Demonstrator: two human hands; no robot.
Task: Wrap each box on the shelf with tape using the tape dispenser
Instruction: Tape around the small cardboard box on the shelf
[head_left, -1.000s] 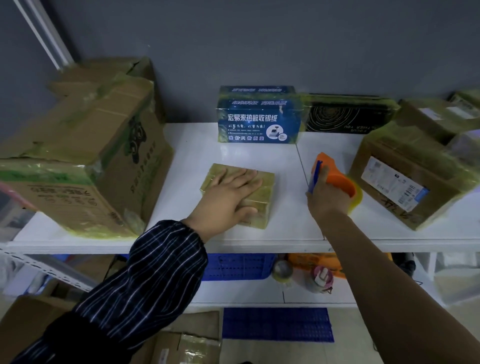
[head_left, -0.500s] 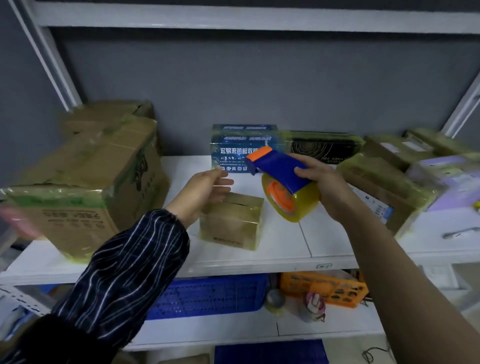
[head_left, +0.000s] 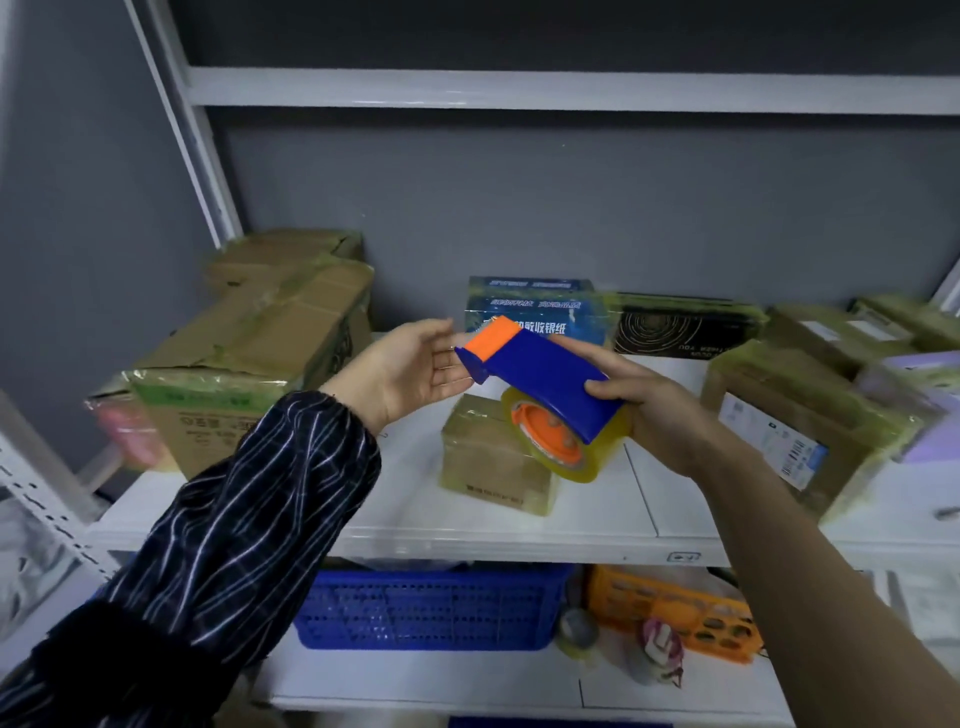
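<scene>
My right hand (head_left: 660, 410) grips the blue and orange tape dispenser (head_left: 540, 369) with its yellowish tape roll (head_left: 576, 447), held in the air above the white shelf (head_left: 405, 509). My left hand (head_left: 410, 369) is open, palm up, its fingertips at the dispenser's orange front end. Below the dispenser a small brown box (head_left: 488, 457) wrapped in tape sits on the shelf. A large taped carton (head_left: 249, 364) stands at the left. A blue printed box (head_left: 535, 312) and a black box (head_left: 675, 325) stand at the back.
Taped cartons (head_left: 795, 415) crowd the shelf's right end. On the lower shelf are a blue basket (head_left: 426, 608), an orange basket (head_left: 675, 608) and tape rolls (head_left: 576, 631). An upper shelf board (head_left: 519, 88) runs overhead, with a slanted metal post (head_left: 182, 130) at the left.
My left hand lifted off the small box and came up to the dispenser. My right hand raised the dispenser from the shelf into the air. The camera tilted upward.
</scene>
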